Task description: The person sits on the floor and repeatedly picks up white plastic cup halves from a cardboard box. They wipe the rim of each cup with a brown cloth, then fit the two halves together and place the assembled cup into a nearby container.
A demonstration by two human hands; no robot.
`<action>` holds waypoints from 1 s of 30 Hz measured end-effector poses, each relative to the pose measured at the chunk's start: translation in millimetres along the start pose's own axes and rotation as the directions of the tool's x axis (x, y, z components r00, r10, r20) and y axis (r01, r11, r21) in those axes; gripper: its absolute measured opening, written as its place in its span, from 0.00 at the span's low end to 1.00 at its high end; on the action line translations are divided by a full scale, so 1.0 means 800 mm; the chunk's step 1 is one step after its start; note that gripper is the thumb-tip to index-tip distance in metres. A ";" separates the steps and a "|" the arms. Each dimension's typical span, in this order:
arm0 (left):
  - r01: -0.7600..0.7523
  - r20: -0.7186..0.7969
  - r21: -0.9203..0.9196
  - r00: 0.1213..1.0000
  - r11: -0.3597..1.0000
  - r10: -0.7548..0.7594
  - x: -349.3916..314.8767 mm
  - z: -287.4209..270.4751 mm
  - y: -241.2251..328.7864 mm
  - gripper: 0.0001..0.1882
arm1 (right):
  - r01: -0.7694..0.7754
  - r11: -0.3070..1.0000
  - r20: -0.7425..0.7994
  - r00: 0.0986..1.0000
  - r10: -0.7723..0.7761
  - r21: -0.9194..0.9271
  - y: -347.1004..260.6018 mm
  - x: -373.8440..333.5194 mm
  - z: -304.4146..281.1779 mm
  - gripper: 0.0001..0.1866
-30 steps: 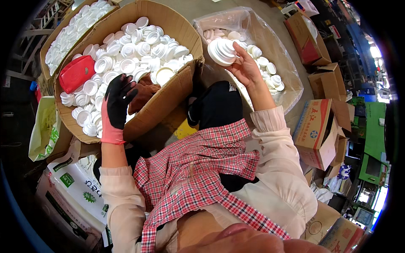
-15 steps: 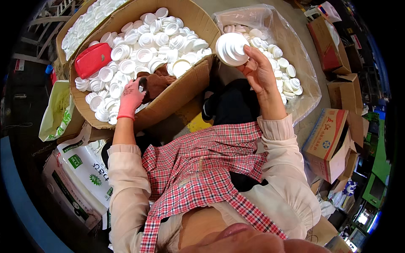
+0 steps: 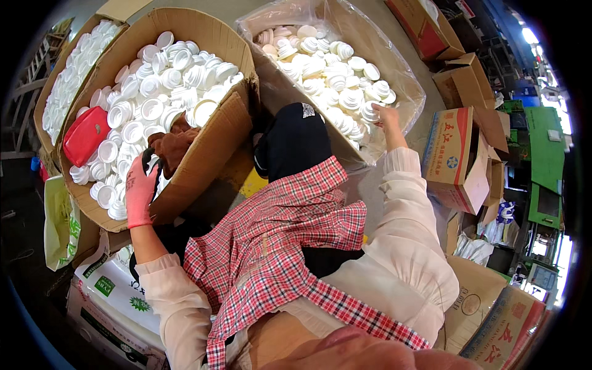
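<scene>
My right hand (image 3: 388, 121), bare, reaches to the near right side of the plastic-lined box (image 3: 404, 77). Its fingers pinch the edge of a round, stepped white plastic lid (image 3: 368, 112) that rests among similar lids in that box. On the left, my left hand (image 3: 142, 185) wears a pink glove with dark fingertips. It is closed on a crumpled brown cloth (image 3: 174, 147) at the near side of a big cardboard box (image 3: 213, 139). Heaped in this box are many white lids (image 3: 152, 110). A red pouch (image 3: 85, 135) lies on the heap's left.
Another box of white pieces (image 3: 80, 68) stands at the far left. A green and white bag (image 3: 61, 225) and white sacks (image 3: 117, 290) are by my left arm. Cardboard cartons (image 3: 453, 154) line the right side. My knee (image 3: 293, 139) is between the two main boxes.
My right hand has lowered the stepped lid from mid-air into the plastic-lined box. The view has turned to the right. My left hand stays at the brown cloth.
</scene>
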State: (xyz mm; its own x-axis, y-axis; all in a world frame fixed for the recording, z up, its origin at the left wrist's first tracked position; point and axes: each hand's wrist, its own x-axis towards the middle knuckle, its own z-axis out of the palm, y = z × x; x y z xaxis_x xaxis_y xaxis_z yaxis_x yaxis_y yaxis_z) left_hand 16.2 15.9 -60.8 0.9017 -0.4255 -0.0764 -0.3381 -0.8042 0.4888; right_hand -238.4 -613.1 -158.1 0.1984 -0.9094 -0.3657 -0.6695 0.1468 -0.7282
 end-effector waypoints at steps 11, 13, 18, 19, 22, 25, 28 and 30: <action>0.030 -0.108 -0.143 0.993 0.989 -0.046 -0.007 -0.014 -0.036 0.22 | 0.432 0.850 0.184 0.849 -0.496 0.301 -0.083 -0.062 0.020 0.11; 0.056 -0.288 -0.256 0.949 0.965 -0.131 -0.015 -0.053 -0.031 0.21 | 0.528 0.789 0.276 0.744 -0.609 0.314 -0.119 -0.115 0.028 0.11; 0.086 -0.561 -0.515 0.718 0.853 -0.412 -0.119 -0.142 -0.081 0.18 | 0.705 0.622 0.463 0.450 -0.764 0.341 -0.201 -0.235 0.087 0.09; 0.126 -0.586 -0.517 0.670 0.847 -0.457 -0.150 -0.146 -0.115 0.18 | 0.726 0.596 0.535 0.370 -0.760 0.343 -0.214 -0.260 0.104 0.08; 0.266 -0.632 -0.532 0.507 0.804 -0.586 -0.243 -0.137 -0.207 0.18 | 0.720 0.573 0.674 0.201 -0.711 0.390 -0.223 -0.332 0.150 0.07; 0.362 -0.561 -0.681 0.302 0.637 -0.771 -0.341 -0.113 -0.309 0.17 | 0.732 0.560 0.802 0.033 -0.596 0.387 -0.225 -0.410 0.195 0.06; 0.441 -0.360 -0.835 0.012 0.328 -0.933 -0.408 -0.070 -0.381 0.17 | 0.830 0.409 0.841 -0.124 -0.527 0.379 -0.215 -0.460 0.251 0.05; 0.671 -0.479 -0.650 0.005 0.358 -0.878 -0.443 0.000 -0.455 0.20 | 0.847 0.238 0.771 -0.272 -0.575 0.476 -0.196 -0.487 0.296 0.04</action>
State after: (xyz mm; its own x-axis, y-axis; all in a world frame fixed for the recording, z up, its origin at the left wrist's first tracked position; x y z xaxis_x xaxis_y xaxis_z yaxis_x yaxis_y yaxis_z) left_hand -180.2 459.9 -211.7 0.4306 0.9025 -0.0137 0.6588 -0.3039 0.6883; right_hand -41.5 -189.9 -38.6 0.8836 0.4629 0.0711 0.3492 -0.5500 -0.7586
